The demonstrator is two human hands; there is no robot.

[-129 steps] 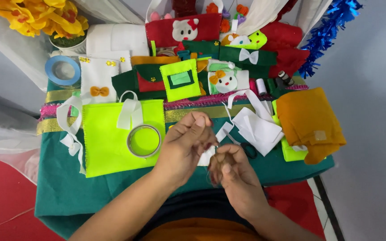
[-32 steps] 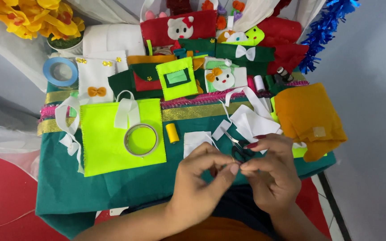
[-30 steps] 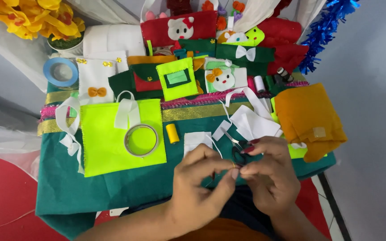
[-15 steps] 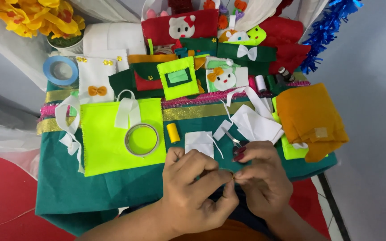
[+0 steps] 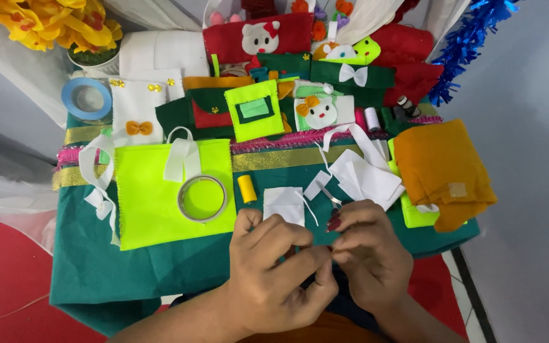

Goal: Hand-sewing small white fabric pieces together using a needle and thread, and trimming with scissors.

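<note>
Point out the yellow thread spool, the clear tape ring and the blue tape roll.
yellow thread spool point(image 5: 246, 188), head view, middle of its side.
clear tape ring point(image 5: 187, 190), head view, upper-left rim.
blue tape roll point(image 5: 69, 92), head view, left rim.

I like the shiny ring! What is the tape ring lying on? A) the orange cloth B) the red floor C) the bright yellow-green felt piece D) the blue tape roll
C: the tape ring lies flat on the yellow-green felt piece, left of the hands.
</note>
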